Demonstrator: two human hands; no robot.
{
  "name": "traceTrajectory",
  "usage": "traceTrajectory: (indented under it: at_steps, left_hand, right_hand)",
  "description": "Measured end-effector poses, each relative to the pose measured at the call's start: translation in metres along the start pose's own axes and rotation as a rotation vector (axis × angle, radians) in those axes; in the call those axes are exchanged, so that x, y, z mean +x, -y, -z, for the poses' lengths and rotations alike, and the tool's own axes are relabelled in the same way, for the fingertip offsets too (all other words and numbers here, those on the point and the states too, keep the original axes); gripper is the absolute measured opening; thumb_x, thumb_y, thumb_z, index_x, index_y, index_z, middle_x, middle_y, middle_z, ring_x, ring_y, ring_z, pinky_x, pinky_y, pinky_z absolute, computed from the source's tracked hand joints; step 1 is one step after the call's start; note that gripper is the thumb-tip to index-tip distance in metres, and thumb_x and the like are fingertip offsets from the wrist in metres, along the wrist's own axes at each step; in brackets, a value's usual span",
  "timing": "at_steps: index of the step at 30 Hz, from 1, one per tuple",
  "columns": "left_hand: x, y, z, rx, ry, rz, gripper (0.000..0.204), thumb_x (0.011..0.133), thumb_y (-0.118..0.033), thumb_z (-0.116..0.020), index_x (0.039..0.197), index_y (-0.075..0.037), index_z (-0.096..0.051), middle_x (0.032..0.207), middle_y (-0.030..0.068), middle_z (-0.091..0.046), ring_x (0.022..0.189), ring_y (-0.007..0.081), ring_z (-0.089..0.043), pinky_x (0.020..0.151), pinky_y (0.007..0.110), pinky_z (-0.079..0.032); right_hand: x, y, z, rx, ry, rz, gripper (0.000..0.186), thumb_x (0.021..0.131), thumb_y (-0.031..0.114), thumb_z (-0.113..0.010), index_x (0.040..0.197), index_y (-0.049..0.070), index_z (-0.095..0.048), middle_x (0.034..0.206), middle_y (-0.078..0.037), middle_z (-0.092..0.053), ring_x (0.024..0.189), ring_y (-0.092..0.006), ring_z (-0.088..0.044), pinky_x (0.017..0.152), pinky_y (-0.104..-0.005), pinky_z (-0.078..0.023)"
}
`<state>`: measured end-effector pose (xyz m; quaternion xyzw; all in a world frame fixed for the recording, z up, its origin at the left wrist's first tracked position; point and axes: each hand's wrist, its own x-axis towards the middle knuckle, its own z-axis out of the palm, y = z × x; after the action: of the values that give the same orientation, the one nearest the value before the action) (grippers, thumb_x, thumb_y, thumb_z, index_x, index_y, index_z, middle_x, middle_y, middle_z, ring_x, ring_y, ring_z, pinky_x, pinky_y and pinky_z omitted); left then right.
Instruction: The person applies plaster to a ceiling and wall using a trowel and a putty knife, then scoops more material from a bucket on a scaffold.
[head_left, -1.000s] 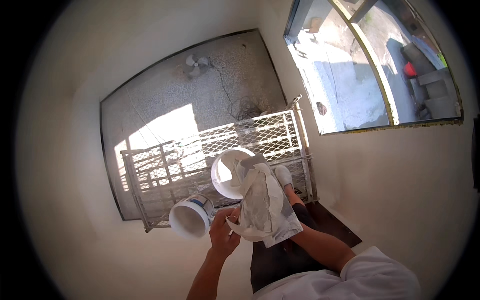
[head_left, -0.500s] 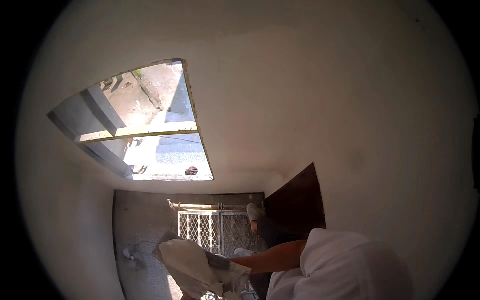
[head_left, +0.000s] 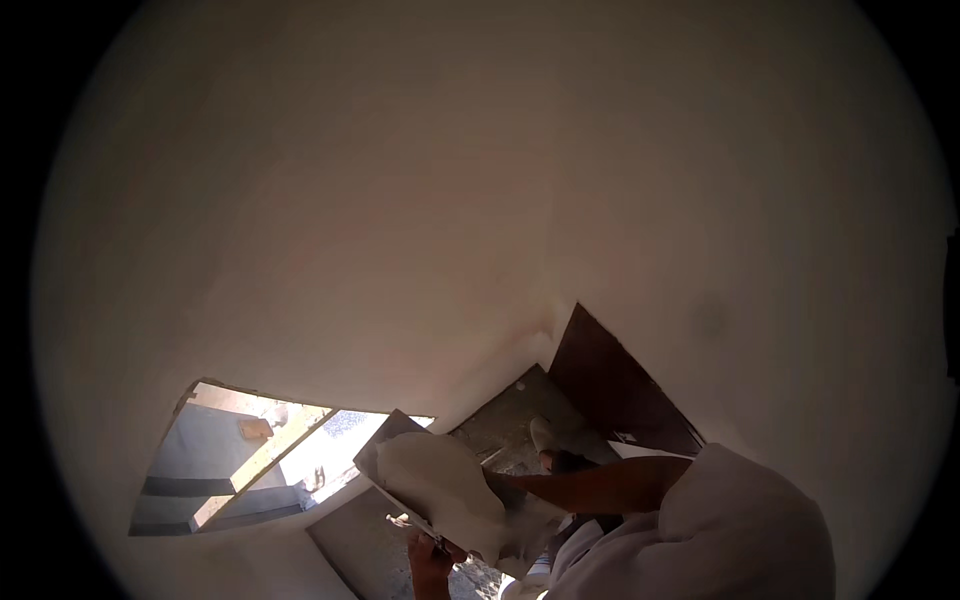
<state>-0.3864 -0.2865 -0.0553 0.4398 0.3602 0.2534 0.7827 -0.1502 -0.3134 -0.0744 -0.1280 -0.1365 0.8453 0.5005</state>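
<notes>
A flat grey metal plate [head_left: 385, 440] is in front of me at the bottom centre, tilted, with a thick mound of whitish plaster [head_left: 440, 485] spread over it. At the plate's lower left edge my left hand [head_left: 437, 558] is closed around its underside, fingers partly in shadow. My right forearm reaches in from the right out of a white sleeve, and my right hand [head_left: 512, 482] is at the plate's right side, beside the plaster. Its fingers are dark and hidden, so their grip cannot be made out. More plaster smears [head_left: 530, 530] cover the plate's right part.
Pale smooth walls [head_left: 400, 230] meet in a corner ahead. A window opening [head_left: 270, 450] with a yellowish bar lies low on the left. A dark brown panel [head_left: 620, 385] stands against the right wall. Below, my shoe [head_left: 541, 434] shows above the grey floor [head_left: 500, 425].
My view has swung up and right, so the window sits lower and the wall corner shows. The plate with plaster appears higher and further right, and my left hand has come into clearer view.
</notes>
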Motion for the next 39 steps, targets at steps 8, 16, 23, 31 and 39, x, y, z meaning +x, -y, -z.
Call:
traceTrajectory:
  at_steps: [8,16,23,31,39]
  left_hand:
    - [0.218,-0.188,-0.073,1.25,-0.097,-0.264,0.014,0.083,-0.005,-0.068,0.094,0.001,-0.062,0.079,0.0087,-0.065,0.063,0.0157,-0.058,0.057,0.032,-0.044]
    - [0.339,-0.307,-0.159,2.135,0.324,-0.915,0.015,0.075,-0.009,-0.075,0.088,-0.01,-0.069,0.086,0.0044,-0.062,0.099,0.0266,-0.051,0.088,0.042,-0.041]
    - [0.354,-0.31,-0.12,2.226,0.444,-0.848,0.017,0.069,-0.014,-0.078,0.084,-0.013,-0.07,0.085,0.0034,-0.063,0.09,0.0275,-0.054,0.085,0.045,-0.038]
    - [0.373,-0.32,-0.129,2.138,0.63,-1.054,0.02,0.062,-0.011,-0.079,0.078,-0.019,-0.07,0.076,-0.0056,-0.061,0.085,0.0215,-0.055,0.081,0.041,-0.039]
    - [0.357,-0.325,-0.134,1.983,0.729,-0.999,0.006,0.075,-0.017,-0.076,0.081,-0.019,-0.074,0.07,0.0006,-0.061,0.08,0.0223,-0.061,0.072,0.042,-0.045]
  right_hand:
    - [-0.081,0.197,0.139,0.138,-0.144,0.58,0.037,0.1,0.019,-0.057,0.132,0.002,-0.051,0.124,-0.012,-0.061,0.109,-0.023,-0.063,0.095,-0.0398,-0.054]
    - [-0.096,0.278,0.27,0.226,-0.432,0.823,0.051,0.09,0.006,-0.067,0.136,0.012,-0.048,0.129,-0.005,-0.059,0.118,-0.0225,-0.058,0.103,-0.0429,-0.048]
    - [-0.062,0.305,0.332,0.244,-0.558,1.037,0.039,0.085,-0.003,-0.064,0.121,0.01,-0.054,0.116,-0.009,-0.062,0.109,-0.0264,-0.063,0.093,-0.0447,-0.053]
    - [-0.046,0.381,0.237,0.199,-0.589,1.235,0.022,0.083,-0.011,-0.06,0.094,0.006,-0.053,0.094,-0.013,-0.065,0.086,-0.028,-0.069,0.076,-0.0435,-0.062]
    - [-0.075,0.458,-0.02,-0.107,-0.586,1.291,0.01,0.086,-0.002,-0.059,0.095,0.0,-0.054,0.095,-0.015,-0.063,0.086,-0.0284,-0.068,0.077,-0.0453,-0.063]
